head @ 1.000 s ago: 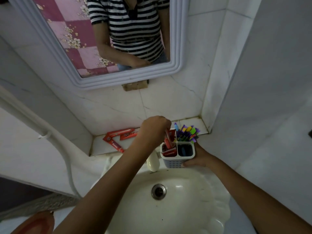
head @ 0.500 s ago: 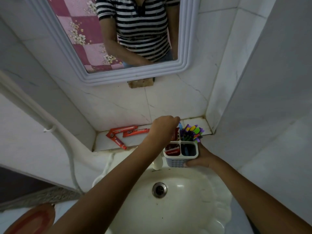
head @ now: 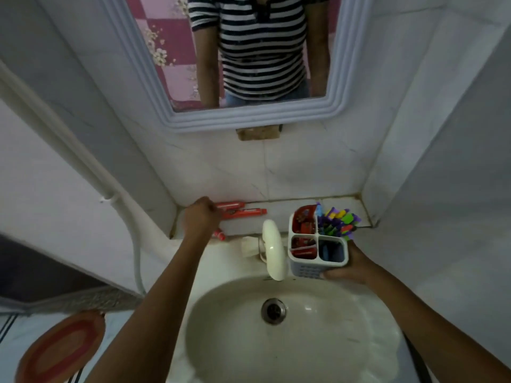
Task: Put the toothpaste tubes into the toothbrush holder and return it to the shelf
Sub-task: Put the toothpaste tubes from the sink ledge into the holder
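Note:
A white four-compartment toothbrush holder (head: 307, 270) is held over the sink's back rim by my right hand (head: 349, 268), which grips its lower right side. Red toothpaste tubes (head: 303, 217) fill its two left compartments, and colourful toothbrushes (head: 339, 221) stick out of the back right one. On the tiled shelf (head: 290, 214) lie two more red toothpaste tubes (head: 247, 212) side by side; a third (head: 220, 235) peeks out below my left hand (head: 201, 218). That hand covers the tubes' left ends with its fingers curled on them.
A white tap (head: 272, 250) stands between my two hands, just left of the holder. The cream sink (head: 318, 346) lies below. A framed mirror (head: 249, 118) hangs above the shelf. White walls close both sides, and a red mat (head: 60, 346) lies on the floor at the lower left.
My left hand has left the holder's top and moved left to the tubes on the shelf. My right hand still holds the holder in about the same spot.

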The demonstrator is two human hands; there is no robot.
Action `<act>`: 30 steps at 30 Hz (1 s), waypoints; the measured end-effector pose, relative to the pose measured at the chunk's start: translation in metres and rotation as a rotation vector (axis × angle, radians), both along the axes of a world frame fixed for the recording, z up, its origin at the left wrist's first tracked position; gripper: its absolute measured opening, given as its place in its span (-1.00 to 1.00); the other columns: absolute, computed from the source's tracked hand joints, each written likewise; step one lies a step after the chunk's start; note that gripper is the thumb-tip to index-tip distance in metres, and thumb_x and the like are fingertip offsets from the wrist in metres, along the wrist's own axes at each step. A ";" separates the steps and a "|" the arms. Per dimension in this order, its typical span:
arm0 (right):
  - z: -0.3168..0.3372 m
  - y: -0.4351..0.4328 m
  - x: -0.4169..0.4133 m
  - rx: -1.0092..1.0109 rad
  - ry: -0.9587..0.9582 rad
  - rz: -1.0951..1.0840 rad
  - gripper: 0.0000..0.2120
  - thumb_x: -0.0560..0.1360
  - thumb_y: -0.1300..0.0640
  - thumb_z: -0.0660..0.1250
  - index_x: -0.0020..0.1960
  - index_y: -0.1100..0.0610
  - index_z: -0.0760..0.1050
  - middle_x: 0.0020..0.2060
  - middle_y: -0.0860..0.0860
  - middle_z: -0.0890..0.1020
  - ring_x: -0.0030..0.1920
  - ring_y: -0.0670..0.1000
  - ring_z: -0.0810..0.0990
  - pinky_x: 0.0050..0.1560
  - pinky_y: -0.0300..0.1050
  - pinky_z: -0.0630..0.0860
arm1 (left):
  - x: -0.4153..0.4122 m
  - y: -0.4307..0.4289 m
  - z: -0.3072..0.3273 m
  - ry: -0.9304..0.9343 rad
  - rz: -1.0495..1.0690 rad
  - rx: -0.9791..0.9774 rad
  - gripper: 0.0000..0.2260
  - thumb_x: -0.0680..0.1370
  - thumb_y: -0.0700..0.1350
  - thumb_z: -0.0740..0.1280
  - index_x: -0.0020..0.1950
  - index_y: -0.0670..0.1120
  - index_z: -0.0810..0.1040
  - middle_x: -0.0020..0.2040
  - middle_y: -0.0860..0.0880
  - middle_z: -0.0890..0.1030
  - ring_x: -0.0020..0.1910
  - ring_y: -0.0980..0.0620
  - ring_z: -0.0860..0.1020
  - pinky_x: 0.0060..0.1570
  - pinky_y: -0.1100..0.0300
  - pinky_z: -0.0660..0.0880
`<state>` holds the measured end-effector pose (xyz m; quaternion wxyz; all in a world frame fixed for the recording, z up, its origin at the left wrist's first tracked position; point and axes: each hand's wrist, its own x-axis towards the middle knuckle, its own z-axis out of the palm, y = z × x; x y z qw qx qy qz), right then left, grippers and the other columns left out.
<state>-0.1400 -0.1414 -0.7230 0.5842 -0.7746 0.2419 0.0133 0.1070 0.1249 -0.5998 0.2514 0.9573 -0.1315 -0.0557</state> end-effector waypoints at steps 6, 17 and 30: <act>-0.004 -0.003 -0.001 -0.012 -0.017 0.023 0.15 -0.11 -0.14 0.72 0.36 0.20 0.37 0.24 0.12 0.58 0.28 0.06 0.55 0.28 0.10 0.53 | 0.018 0.022 -0.052 0.237 0.230 -0.055 -0.57 0.43 0.21 0.36 0.11 -0.09 0.54 -0.06 -0.07 0.64 -0.03 -0.15 0.64 -0.14 0.14 0.50; 0.009 0.000 -0.002 -0.056 -0.008 0.058 0.09 -0.09 -0.06 0.70 0.34 0.25 0.38 0.22 0.14 0.58 0.22 -0.08 0.58 0.06 -0.40 0.56 | 0.022 0.005 -0.053 0.667 0.354 -0.462 -0.77 0.41 -0.22 0.47 -0.02 -0.28 0.54 -0.21 -0.23 0.63 -0.23 -0.16 0.69 -0.19 -0.01 0.68; 0.021 0.008 -0.004 -0.072 0.058 0.008 0.09 -0.04 -0.04 0.71 0.38 0.20 0.34 0.27 0.13 0.56 0.30 0.05 0.53 0.29 0.16 0.52 | -0.075 -0.054 0.078 0.393 -0.556 -0.524 -0.69 0.33 -0.29 0.50 -0.02 -0.05 0.53 -0.02 -0.09 0.70 -0.04 -0.05 0.69 0.05 -0.11 0.63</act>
